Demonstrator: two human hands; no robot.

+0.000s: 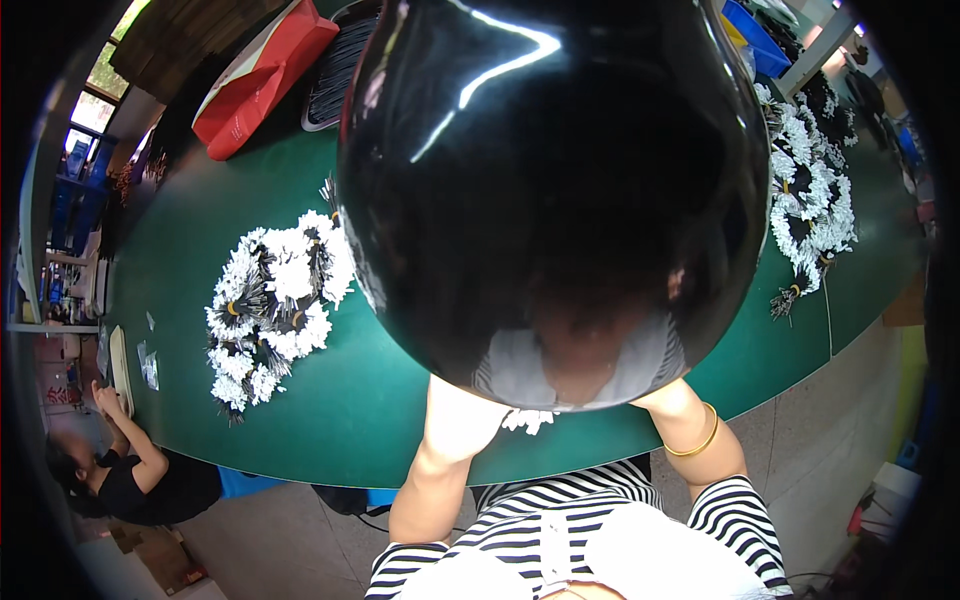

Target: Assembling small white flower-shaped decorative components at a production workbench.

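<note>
A large, glossy black rounded shade [560, 210] fills the middle of the view and covers most of my hands. My left hand [460, 415] reaches under its lower edge, with only the wrist and back of the hand showing. Of my right hand [668, 398], just the part nearest the wrist shows, and a gold bangle [692, 432] circles that arm. Between them, a small cluster of white pieces [528, 420] peeks out on the green table [380, 430], nearest my left hand. The fingers of both hands are hidden, so whatever they hold cannot be seen.
Bundles of thin black leads with white ends [270, 310], tied with yellow bands, lie to the left; more bundles [815, 200] lie right. A red bag [265, 85] and a tray of black strands [340, 70] stand far left. A person [130, 465] sits at the left edge.
</note>
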